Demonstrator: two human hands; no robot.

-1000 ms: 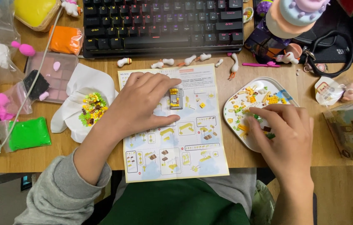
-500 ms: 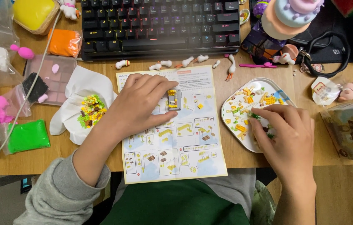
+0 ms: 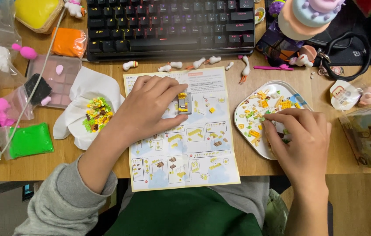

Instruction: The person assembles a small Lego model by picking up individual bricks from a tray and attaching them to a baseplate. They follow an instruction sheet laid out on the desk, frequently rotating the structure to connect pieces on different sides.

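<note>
Left hand (image 3: 150,107) steadies one small model (image 3: 184,103); right hand (image 3: 301,140) picks (one tray (image 3: 243,131)).

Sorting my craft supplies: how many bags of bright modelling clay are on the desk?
2: an orange bag left of the keyboard, and a green bag near the desk's front left edge. Others may be hidden.

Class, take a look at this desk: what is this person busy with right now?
A person sits at a wooden desk building with tiny blocks. The left hand rests on an instruction sheet, steadying a small yellow and grey block model on it. The right hand picks among loose coloured pieces in a white tray. More pieces lie on a white cloth to the left, with a keyboard behind.
</note>
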